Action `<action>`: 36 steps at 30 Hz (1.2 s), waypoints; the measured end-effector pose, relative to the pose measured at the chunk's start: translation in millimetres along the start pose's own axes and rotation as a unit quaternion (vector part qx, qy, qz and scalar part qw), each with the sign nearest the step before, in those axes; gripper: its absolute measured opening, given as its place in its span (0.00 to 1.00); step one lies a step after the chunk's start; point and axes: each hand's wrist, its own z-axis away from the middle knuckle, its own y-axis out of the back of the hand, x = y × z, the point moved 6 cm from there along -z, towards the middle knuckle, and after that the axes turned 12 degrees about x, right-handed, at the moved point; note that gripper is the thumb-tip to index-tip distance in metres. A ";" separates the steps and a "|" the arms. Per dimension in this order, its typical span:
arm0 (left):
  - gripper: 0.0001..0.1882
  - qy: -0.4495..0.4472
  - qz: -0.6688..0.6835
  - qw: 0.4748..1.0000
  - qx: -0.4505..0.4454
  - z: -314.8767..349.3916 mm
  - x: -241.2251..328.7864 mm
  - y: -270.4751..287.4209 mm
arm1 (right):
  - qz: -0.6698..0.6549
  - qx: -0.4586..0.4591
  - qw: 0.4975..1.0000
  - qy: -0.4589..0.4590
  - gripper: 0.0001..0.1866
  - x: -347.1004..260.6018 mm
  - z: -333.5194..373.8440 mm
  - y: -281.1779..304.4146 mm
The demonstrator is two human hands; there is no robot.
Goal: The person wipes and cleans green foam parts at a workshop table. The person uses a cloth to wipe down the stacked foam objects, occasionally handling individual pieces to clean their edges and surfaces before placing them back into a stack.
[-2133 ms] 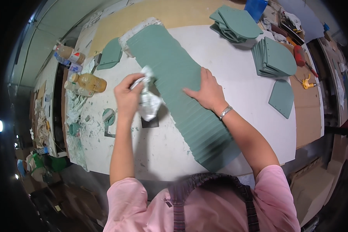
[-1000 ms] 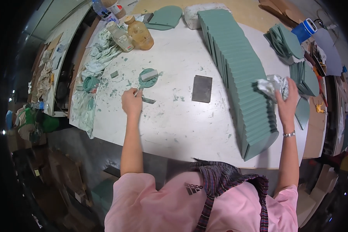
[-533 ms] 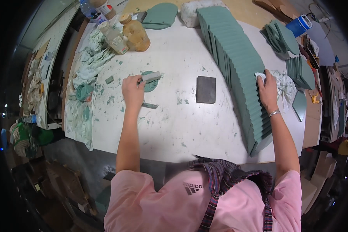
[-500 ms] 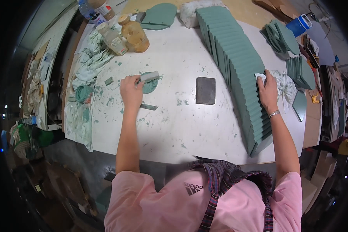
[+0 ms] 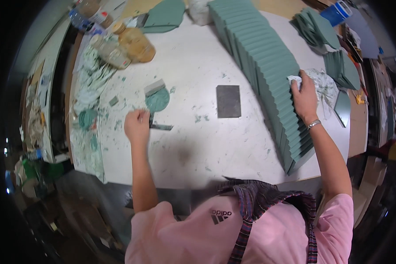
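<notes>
Hands: 2, bare, well apart above a white tabletop (image 5: 198,154).
Left hand (image 5: 137,125): fingers curled in, tips blurred; cannot tell whether it has hold of anything; just beside a dark L-shaped tool (image 5: 161,127).
Right hand (image 5: 305,94): thumb and fingers half bent, a white cloth (image 5: 324,86) caught between them; at the right side of the panel row, a silver bracelet (image 5: 313,123) on its wrist.
Panel row (image 5: 262,55): many green panels overlapping like steps, running from the far middle of the table to its near right part.
Far end of row: a whitish block (image 5: 200,11), beside the panels.
Round green disc (image 5: 157,100): beyond the left hand, a pale grey block (image 5: 154,86) over its far edge.
Dark slab (image 5: 229,101): flat, between the disc and the row.
Left side: an amber bottle (image 5: 136,45) and a pale bottle (image 5: 111,53), next to a heap of stained cloth (image 5: 90,75).
Far left: a loose green panel (image 5: 165,16).
Right side: 2 stacks of green panels (image 5: 342,70), 1 separate panel (image 5: 341,108) nearer, a blue container (image 5: 335,13) farther off.
Clothing: pink shirt (image 5: 176,229), dark striped apron (image 5: 264,202).
</notes>
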 end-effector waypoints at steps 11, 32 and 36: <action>0.03 0.047 0.141 0.987 0.055 27.8 3.1 -0.6 | -0.001 -0.008 0.999 -0.033 0.28 -9.5 -2.2 7.6; 0.06 -0.023 0.415 0.885 -0.210 -117.2 277.3 -104.6 | 0.027 -0.035 0.998 -0.039 0.31 -3.3 -1.2 2.9; 0.05 -0.280 0.263 0.910 -0.155 -124.8 317.4 -107.1 | 0.026 -0.044 0.998 -0.036 0.32 -6.9 -4.3 4.9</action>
